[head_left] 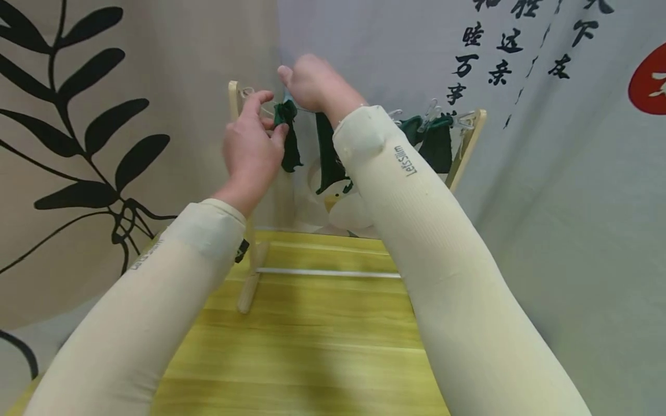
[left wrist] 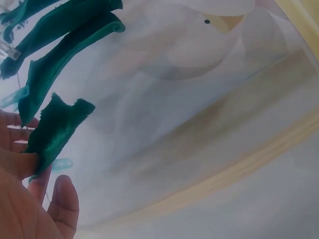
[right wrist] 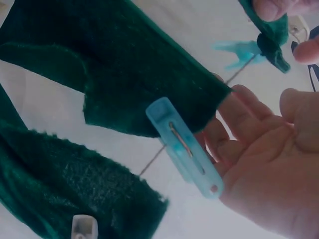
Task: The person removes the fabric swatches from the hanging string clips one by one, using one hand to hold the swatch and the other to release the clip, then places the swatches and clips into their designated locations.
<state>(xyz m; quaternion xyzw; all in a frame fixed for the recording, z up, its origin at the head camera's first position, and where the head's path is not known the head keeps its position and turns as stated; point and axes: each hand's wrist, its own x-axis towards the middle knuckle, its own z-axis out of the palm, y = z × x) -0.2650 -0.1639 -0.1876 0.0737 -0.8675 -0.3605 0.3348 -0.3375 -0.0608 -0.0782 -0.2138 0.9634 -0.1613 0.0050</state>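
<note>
My left hand (head_left: 255, 150) is at the left end of a line, with its thumb on a small dark green cloth strip (head_left: 290, 136). In the left wrist view that green strip (left wrist: 60, 129) lies between thumb and a finger. Beside it a light blue clothes peg (right wrist: 241, 52) sits on the line. My right hand (head_left: 314, 81) is raised above the line, its palm turned toward the right wrist camera. Its fingers (right wrist: 244, 104) lie partly behind the edge of a wider green cloth (right wrist: 149, 74), near another blue peg (right wrist: 184, 149); contact is unclear.
A wooden rack with a left post (head_left: 233, 98) and a right post (head_left: 468, 147) carries the line. More green cloths (head_left: 437, 141) hang from clear clips (head_left: 432, 110) at the right. Below is a yellow wood-grain table (head_left: 312, 335); printed curtains (head_left: 562, 190) stand behind.
</note>
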